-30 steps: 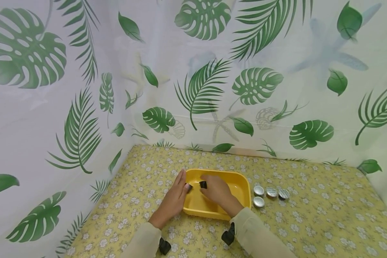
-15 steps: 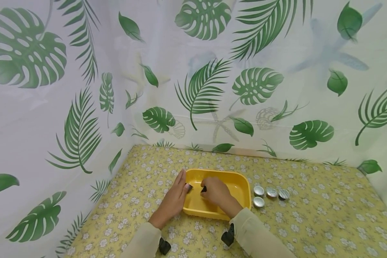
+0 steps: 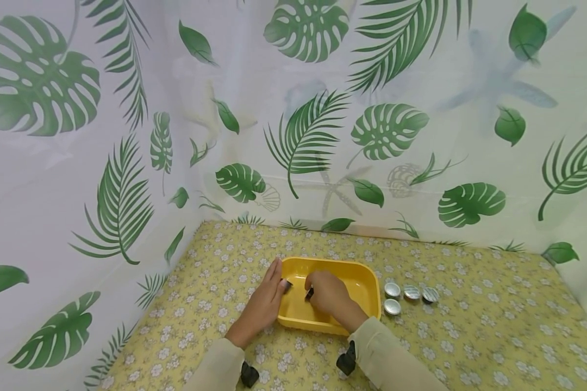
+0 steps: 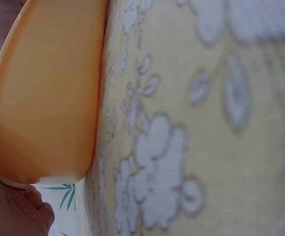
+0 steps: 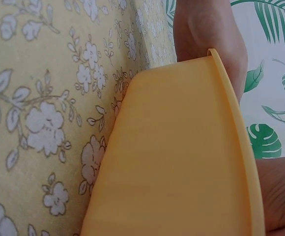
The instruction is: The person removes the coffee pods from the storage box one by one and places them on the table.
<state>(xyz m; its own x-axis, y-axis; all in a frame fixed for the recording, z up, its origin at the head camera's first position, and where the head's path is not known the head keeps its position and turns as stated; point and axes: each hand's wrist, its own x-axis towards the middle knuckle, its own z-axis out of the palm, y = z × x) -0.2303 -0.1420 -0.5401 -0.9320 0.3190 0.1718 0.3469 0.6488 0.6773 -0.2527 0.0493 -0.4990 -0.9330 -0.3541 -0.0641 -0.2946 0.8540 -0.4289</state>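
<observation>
A yellow rectangular tray (image 3: 293,312) rests on the floral tablecloth, its outer wall (image 4: 49,98) filling part of the left wrist view. My left hand (image 3: 265,296) grips its left side, fingers laid straight along the outside and thumb over the rim. Beside that thumb tip, inside the tray, shows a small black piece (image 3: 288,284). Over the tray's middle, my right hand (image 3: 329,293) pinches a small black capsule (image 3: 309,294), partly hidden by the fingers. In the right wrist view the tray wall (image 5: 172,147) hides what the right fingers do.
Right of the tray stand several round capsules (image 3: 392,289) with silver lids and dark sides. Yellow flowered cloth (image 3: 494,320) spreads around them. A white leaf-printed curtain (image 3: 411,65) closes off the back and left.
The right hand has moved slightly toward me inside the tray, and the black capsule in its fingers has turned and lowered with it. The left hand and the tray stay in place.
</observation>
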